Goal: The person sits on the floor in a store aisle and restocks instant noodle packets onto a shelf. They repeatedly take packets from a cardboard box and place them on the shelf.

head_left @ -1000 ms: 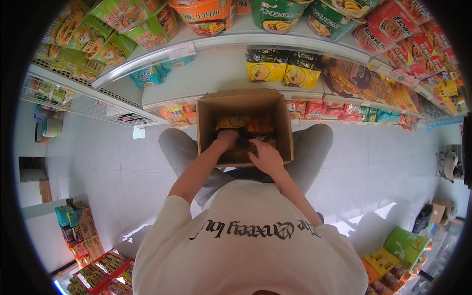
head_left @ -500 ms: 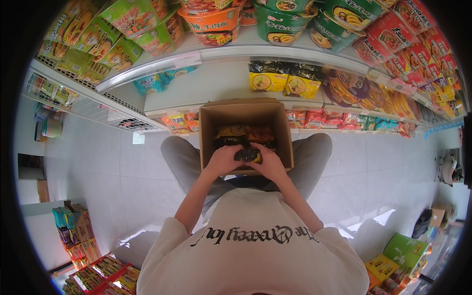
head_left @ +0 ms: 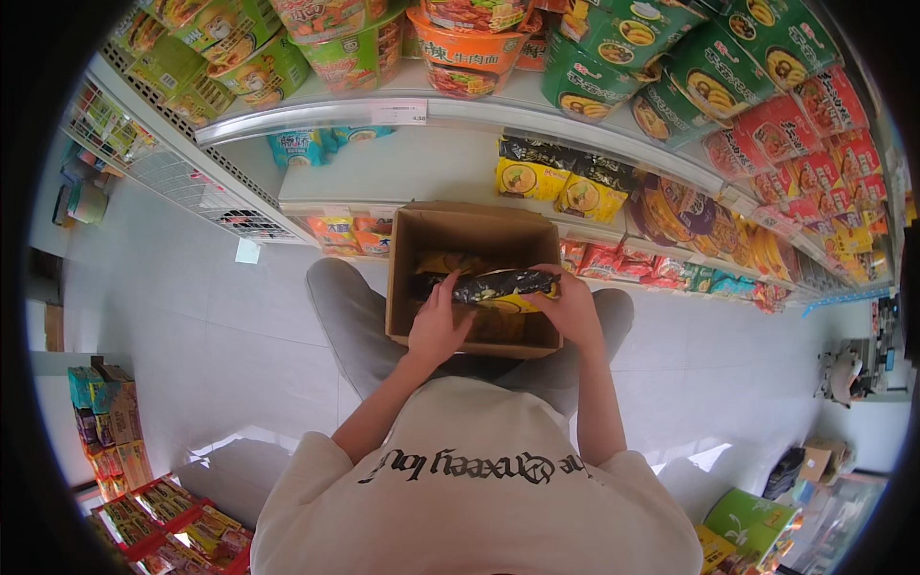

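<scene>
A black-and-yellow instant noodle packet (head_left: 506, 285) is held tilted over the mouth of an open cardboard box (head_left: 474, 220). My right hand (head_left: 573, 309) grips its right end, thumb on the near side. At the other end, the fingers of my left hand (head_left: 439, 321) press against the packet, and the thumb lies below it. Inside the box, more yellow-and-dark packets (head_left: 450, 262) show, partly covered by the held packet and my hands. The box sits between my bent knees.
Ahead, a shelf (head_left: 422, 182) carries two matching black-and-yellow packs (head_left: 561, 182) and blue packets (head_left: 297, 147). Bowl noodles (head_left: 470, 53) line the tier above; red and orange packets (head_left: 613, 261) fill the bottom one. A wire rack (head_left: 182, 182) stands left, stacked cartons (head_left: 110, 422) behind it.
My hands have moved apart, and the packet now stretches lengthwise between them, raised and turned. My right hand has shifted right. The view has tilted a little.
</scene>
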`<state>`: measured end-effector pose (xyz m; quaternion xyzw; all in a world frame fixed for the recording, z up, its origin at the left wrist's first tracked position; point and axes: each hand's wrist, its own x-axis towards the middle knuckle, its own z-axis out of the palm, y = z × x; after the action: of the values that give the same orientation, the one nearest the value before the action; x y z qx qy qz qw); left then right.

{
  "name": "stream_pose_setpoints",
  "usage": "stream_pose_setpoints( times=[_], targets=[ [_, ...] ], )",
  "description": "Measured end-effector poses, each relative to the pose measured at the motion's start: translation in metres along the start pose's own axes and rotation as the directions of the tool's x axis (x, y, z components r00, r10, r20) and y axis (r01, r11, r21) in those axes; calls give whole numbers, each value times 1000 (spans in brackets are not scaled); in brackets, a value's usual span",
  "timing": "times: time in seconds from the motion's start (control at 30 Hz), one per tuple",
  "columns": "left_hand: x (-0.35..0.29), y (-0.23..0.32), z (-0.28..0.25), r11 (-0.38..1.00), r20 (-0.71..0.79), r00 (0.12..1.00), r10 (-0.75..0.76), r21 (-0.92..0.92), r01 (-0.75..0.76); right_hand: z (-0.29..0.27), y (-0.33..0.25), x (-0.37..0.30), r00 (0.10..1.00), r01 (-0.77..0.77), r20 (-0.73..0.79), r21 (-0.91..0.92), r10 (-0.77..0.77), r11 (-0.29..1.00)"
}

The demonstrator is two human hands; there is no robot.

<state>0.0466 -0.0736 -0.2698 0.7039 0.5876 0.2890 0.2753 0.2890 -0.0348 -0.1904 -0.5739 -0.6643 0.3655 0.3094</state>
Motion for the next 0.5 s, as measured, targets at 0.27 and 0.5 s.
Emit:
stream_pose_setpoints(
  times=[0.27, 0.5],
  targets=[
    [1, -7, 5, 999, 160, 987, -18, 40, 12, -52, 18, 71, 966, 74, -259, 323, 13, 944],
    [2, -5, 2, 999, 194, 980, -35, 41, 28, -38, 62, 157, 923, 34, -384, 122, 16, 992]
  ],
)
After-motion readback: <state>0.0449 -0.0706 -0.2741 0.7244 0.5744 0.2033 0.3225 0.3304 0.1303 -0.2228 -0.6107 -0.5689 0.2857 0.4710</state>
